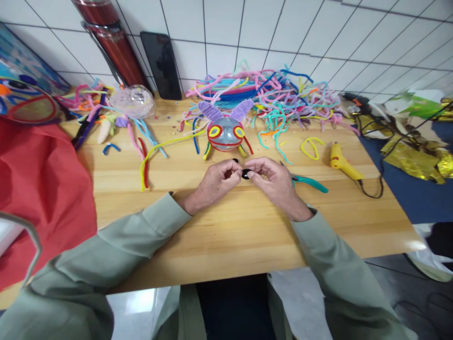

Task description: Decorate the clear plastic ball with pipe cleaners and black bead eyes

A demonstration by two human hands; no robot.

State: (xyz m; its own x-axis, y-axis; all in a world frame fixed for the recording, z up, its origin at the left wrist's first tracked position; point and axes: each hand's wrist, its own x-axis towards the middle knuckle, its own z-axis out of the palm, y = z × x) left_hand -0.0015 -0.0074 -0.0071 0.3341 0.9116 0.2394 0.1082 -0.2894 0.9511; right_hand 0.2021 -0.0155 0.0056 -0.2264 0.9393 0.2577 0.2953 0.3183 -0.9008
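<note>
A small glossy black oval piece [245, 174] is between the fingertips of my two hands. My right hand [272, 182] pinches it with thumb and forefinger. My left hand [221, 182] is closed in a pinch at its left side; whether its fingertips also grip the piece is hard to tell. A second small black piece [235, 160] shows just beyond my left fingers. Behind the hands stands a clear ball figure [226, 134] with purple pipe-cleaner ears, red and yellow ringed eyes and short yellow-green legs. Teal-handled pliers [311, 182] lie beside my right hand, partly hidden by it.
A yellow glue gun [343, 162] with a cord lies at the right. Heaped pipe cleaners [255, 89] line the tiled wall. A phone [161, 66] and red thermos [113, 40] stand back left. Red cloth [46, 189] covers the left side; gold foil [414, 158] lies far right.
</note>
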